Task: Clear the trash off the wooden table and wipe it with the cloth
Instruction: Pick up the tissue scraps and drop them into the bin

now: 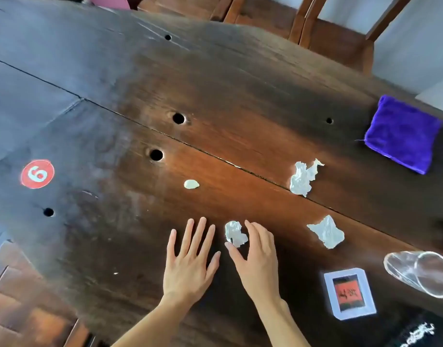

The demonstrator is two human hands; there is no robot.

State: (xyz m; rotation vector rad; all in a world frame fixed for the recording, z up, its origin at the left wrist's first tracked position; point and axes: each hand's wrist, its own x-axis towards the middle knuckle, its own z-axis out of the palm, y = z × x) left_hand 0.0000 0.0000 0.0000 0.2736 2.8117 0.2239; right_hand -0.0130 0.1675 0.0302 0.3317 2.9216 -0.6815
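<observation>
While the left hand (187,261) rests flat on the wooden table (115,221) with fingers spread, the right hand (256,259) curls thumb and fingers loosely around a crumpled paper scrap (236,233), and the purple cloth (403,134) lies far right.

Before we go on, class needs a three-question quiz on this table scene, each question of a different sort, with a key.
1. True or false: the purple cloth lies folded near the table's far right edge.
2. How many crumpled paper scraps are on the table?
3. Which hand is closing round a scrap? A. left hand B. right hand C. neither

Key
1. True.
2. Three: one by the fingers, one nearer the cup, one towards the cloth.
3. B. The left hand lies flat and open beside it.
</observation>
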